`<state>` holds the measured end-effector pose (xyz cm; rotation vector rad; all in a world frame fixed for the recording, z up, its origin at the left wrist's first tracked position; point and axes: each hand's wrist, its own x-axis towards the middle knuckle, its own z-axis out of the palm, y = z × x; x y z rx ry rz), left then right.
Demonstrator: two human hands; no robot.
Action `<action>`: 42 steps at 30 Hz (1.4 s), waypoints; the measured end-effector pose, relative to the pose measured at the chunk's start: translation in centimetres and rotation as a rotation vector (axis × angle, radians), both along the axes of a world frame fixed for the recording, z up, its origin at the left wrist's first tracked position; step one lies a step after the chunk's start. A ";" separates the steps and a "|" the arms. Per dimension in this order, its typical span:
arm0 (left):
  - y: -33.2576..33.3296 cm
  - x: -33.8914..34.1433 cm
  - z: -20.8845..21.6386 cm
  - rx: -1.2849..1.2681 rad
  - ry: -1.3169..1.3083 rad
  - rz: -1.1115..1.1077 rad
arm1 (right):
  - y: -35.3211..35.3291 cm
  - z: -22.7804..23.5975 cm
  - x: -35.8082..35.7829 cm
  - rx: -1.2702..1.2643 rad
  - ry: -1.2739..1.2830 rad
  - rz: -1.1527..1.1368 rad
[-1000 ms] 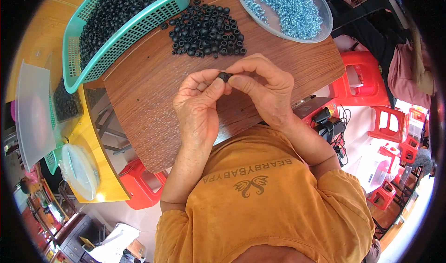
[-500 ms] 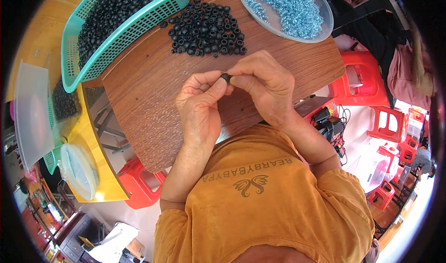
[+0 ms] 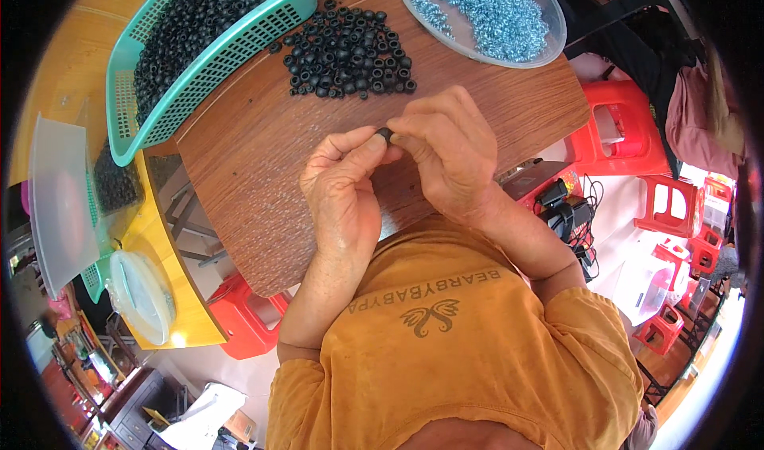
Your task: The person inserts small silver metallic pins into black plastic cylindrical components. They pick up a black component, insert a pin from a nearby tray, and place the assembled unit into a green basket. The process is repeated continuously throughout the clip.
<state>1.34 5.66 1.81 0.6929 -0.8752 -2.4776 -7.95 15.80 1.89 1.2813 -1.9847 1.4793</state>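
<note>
A small black hollow round piece [image 3: 385, 134] is pinched between the thumb and fingers of my left hand [image 3: 344, 191], above the brown wooden table [image 3: 247, 203]. My right hand [image 3: 452, 155] is closed, its thumb and fingertips pressed together against the right side of that piece. Whatever may be between the right fingertips is hidden. Beyond my hands lies a loose pile of similar black pieces [image 3: 350, 56], several showing their round openings. A shallow clear plastic dish [image 3: 439, 35] of small shiny light-blue pieces [image 3: 509, 24] stands at the far right.
A turquoise plastic basket [image 3: 219, 60] full of black pieces stands at the far left. The yellow table [image 3: 171, 267] at left carries a translucent lid-like sheet [image 3: 60, 203] and a round clear container [image 3: 143, 295]. Red stools [image 3: 625, 128] stand around, with dark cables [image 3: 585, 227] at right.
The whole view has shifted slightly. My right fingertips have changed their angle a little at the black piece, which stays in my left hand. The pile looks the same.
</note>
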 end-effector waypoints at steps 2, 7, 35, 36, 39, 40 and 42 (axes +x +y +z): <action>0.1 0.1 0.2 -0.014 -0.007 0.005 | 0.2 0.2 -0.1 0.000 -0.073 0.025; 0.7 -0.1 0.9 -0.081 -0.006 0.049 | 0.6 1.0 0.0 -0.027 -0.192 0.054; 4.4 0.2 3.7 -0.241 0.014 0.156 | 0.9 1.1 1.8 -0.363 0.202 -0.105; 4.5 0.3 3.6 -0.245 0.007 0.164 | 1.1 0.9 1.8 -0.353 0.173 -0.091; 4.7 1.0 3.5 -0.238 0.025 0.147 | 2.0 0.6 2.4 -0.319 0.064 -0.059; 4.6 1.2 3.3 -0.232 0.031 0.137 | 2.2 0.6 2.7 -0.309 0.025 -0.049; 4.5 1.7 3.1 -0.219 0.041 0.119 | 2.7 0.9 3.5 -0.284 -0.077 -0.059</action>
